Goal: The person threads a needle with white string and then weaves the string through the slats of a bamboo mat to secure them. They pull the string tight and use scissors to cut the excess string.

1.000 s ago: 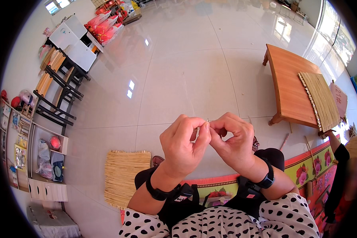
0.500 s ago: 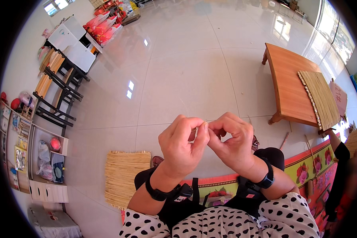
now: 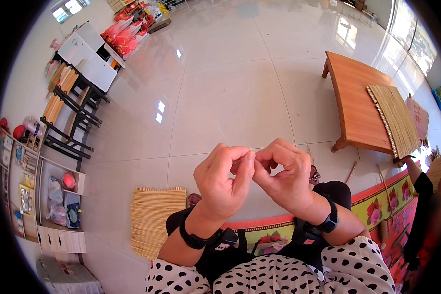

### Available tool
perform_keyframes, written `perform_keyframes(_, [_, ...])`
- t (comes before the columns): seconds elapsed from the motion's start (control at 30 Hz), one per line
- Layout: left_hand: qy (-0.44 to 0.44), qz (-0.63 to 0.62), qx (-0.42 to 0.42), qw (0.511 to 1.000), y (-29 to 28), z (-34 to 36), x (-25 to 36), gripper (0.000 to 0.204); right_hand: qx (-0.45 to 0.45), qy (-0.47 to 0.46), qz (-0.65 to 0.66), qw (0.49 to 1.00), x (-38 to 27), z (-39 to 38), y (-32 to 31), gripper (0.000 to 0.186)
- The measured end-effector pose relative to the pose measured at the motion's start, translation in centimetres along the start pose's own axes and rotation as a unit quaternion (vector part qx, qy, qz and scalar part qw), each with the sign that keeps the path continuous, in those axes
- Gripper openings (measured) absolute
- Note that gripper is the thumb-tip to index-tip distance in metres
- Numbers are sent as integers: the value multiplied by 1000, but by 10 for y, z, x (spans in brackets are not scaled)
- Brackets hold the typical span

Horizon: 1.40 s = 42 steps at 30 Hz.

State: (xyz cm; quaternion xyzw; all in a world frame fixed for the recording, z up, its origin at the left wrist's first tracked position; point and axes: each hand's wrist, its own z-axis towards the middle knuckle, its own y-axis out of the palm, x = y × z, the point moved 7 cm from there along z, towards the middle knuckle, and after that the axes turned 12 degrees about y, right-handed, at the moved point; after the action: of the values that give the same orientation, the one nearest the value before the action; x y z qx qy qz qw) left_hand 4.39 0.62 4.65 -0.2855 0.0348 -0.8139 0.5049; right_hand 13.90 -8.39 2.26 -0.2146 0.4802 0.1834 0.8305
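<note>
Left hand [image 3: 223, 179] and right hand [image 3: 281, 174] pinching thin stick [image 3: 238, 159] together, fingertips meeting. Finished mat [image 3: 158, 219] lying at 8 o'clock; stick work looking unfinished.

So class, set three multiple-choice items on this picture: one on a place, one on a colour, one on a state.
1. Where does the straw mat by the person's left lie?
A. on the floor
B. on the table
C. on a shelf

2. What colour are the wristbands?
A. white
B. black
C. red

3. How do the hands stand?
A. flat on the floor
B. far apart
C. fingertips pinched together

A: tiles surround it.
B: both are dark.
C: left hand and right hand meet at the fingertips.
</note>
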Motion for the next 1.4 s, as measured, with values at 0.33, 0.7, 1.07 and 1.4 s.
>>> perform_keyframes(0.33, [-13,-6,12,1000,-3,-1,-1,6,-1,2,-3,1000,0,1,-1,10])
perform_keyframes(0.7, [-170,-161,-1,972,2,-10,-23,6,-67,7,-11,998,2,2,4,7])
perform_keyframes(1.07, [-244,-279,-47,928,13,-18,-30,11,-133,120,206,962,16,9,2,3])
perform_keyframes(1.4, [-217,-194,-14,957,5,-12,-27,10,-66,192,136,970,25,9,-3,6])
